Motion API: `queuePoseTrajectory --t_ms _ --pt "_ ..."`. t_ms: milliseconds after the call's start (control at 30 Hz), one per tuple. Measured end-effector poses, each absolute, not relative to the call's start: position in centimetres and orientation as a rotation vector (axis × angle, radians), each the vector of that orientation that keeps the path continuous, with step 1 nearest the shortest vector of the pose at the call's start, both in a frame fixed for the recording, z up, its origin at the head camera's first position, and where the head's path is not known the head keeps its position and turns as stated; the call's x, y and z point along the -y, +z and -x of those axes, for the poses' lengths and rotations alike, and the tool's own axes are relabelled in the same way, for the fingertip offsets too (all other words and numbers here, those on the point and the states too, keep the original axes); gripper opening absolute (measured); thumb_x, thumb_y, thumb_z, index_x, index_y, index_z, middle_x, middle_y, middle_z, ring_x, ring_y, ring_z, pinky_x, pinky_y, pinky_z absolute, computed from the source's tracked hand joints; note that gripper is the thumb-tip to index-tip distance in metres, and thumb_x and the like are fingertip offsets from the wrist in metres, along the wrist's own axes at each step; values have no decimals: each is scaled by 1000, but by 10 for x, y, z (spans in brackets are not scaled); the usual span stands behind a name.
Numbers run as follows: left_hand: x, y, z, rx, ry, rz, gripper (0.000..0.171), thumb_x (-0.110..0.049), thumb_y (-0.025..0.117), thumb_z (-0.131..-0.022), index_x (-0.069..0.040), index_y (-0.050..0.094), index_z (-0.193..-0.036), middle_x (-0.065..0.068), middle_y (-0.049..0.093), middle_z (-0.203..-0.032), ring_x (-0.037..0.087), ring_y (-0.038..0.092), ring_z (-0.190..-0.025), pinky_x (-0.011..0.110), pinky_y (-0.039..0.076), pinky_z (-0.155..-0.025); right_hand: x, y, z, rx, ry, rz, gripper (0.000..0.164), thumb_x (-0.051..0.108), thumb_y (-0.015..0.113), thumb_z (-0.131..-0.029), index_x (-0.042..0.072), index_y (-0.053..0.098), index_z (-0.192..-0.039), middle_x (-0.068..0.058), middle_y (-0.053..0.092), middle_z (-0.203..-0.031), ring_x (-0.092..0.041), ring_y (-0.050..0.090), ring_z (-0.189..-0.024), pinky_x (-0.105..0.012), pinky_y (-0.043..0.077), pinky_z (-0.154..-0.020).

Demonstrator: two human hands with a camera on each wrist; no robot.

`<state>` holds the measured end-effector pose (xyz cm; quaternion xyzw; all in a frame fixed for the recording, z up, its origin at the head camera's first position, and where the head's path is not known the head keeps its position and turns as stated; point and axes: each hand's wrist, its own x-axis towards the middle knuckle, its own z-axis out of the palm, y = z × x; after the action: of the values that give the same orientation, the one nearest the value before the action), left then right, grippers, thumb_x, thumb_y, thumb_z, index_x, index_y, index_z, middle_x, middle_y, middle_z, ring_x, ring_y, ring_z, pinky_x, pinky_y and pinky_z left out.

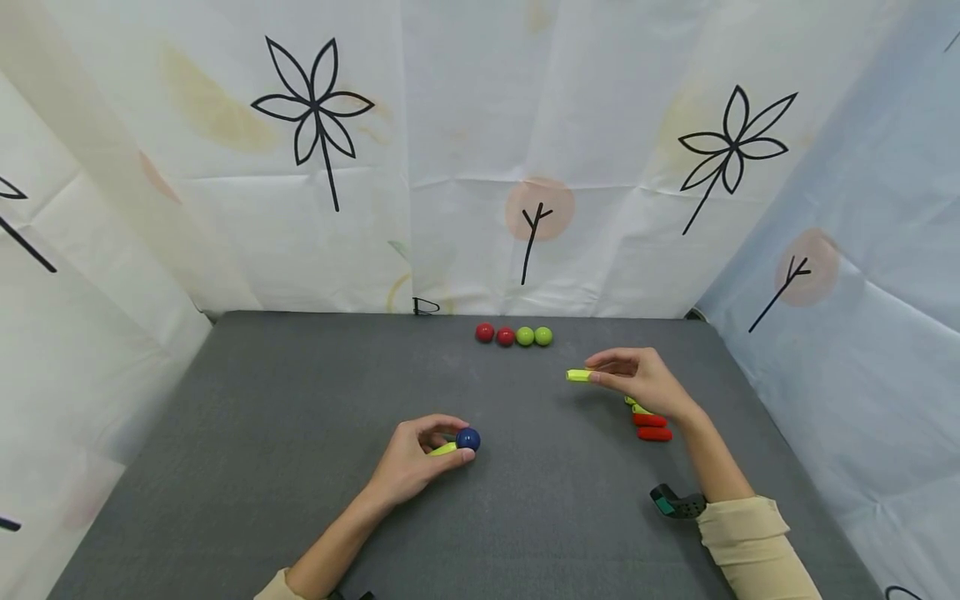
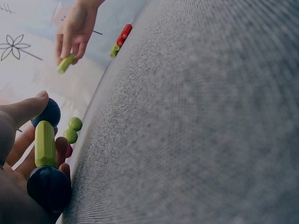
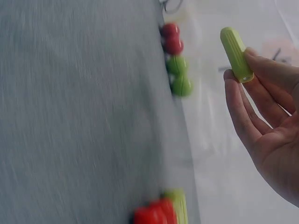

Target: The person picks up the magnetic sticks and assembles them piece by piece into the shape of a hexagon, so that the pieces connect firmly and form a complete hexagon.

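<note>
My left hand holds a yellow-green rod with a dark blue ball at one end and a second blue ball at the other. In the left wrist view the thumb lies against the far ball. In the head view one blue ball shows between thumb and fingers, and the other is hidden by the hand. Farther right, my right hand pinches a second yellow-green rod near one end, raised above the table. A small hole shows in that rod's near end.
Two red balls and two green balls stand in a row at the back of the grey table. Red rods and yellow-green rods lie below the right hand. Patterned cloth hangs behind and at both sides.
</note>
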<state>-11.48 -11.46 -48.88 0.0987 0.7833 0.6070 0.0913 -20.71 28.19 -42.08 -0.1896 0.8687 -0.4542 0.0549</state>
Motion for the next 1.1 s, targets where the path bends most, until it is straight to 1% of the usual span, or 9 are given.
queuePoseTrajectory --t_ms 167,233,367,467,633,733,833,900,1100 --pt "115 -489 116 -2340 1791 -287 36 -30 91 -90 -20 79 -122 7 81 -118 14 73 -89 23 54 -73 -255 -420 202 -2556 -1441 632 29 12 79 -100 -3 76 -125 -21 80 -118 -20 79 -98 -26 64 -84" --pt "115 -489 116 -2343 1790 -284 36 -30 91 -90 -20 79 -123 6 81 -118 15 73 -89 23 54 -73 -244 -421 199 -2515 -1455 659 30 11 79 -99 -4 76 -125 -21 80 -117 -21 80 -99 -26 64 -85" --pt "115 -489 116 -2354 1786 -275 37 -30 91 -90 -20 79 -123 6 81 -118 15 74 -89 23 55 -73 -221 -425 196 -2416 -1477 721 30 10 80 -98 -5 76 -124 -20 80 -118 -12 78 -98 -24 63 -85" --pt "114 -489 116 -2358 1784 -270 37 -30 91 -90 -20 79 -123 6 81 -119 16 74 -89 23 55 -73 -206 -430 194 -2350 -1474 765 29 9 82 -97 -3 77 -122 -19 81 -118 -11 77 -98 -24 63 -86" --pt "114 -489 115 -2363 1782 -273 36 -30 91 -90 -20 79 -123 6 81 -118 15 74 -88 23 56 -73 -187 -437 192 -2270 -1464 833 29 8 80 -98 -7 76 -122 -20 80 -118 -15 78 -99 -22 63 -88" --pt "114 -490 115 -2357 1786 -282 36 -30 90 -91 -19 79 -123 6 80 -119 14 75 -87 23 56 -72 -179 -440 190 -2225 -1464 884 29 6 79 -99 -9 74 -123 -23 80 -118 -21 78 -100 -23 63 -90" --pt "114 -490 115 -2335 1808 -306 37 -29 90 -91 -18 79 -124 8 80 -119 13 75 -87 23 55 -70 -172 -442 187 -2193 -1448 936 27 5 78 -99 -9 75 -121 -24 80 -116 -28 79 -98 -24 63 -89" --pt "114 -490 114 -2326 1817 -322 37 -28 90 -92 -17 78 -125 9 81 -118 12 76 -86 23 56 -69 -168 -443 185 -2183 -1432 954 26 6 78 -99 -8 75 -121 -24 80 -115 -30 78 -97 -24 63 -87" --pt "114 -488 115 -2354 1795 -315 39 -27 91 -90 -15 78 -125 8 81 -114 12 77 -85 23 55 -68 -161 -441 179 -2214 -1419 928 25 8 79 -99 -7 76 -119 -21 81 -110 -20 77 -92 -23 63 -83"
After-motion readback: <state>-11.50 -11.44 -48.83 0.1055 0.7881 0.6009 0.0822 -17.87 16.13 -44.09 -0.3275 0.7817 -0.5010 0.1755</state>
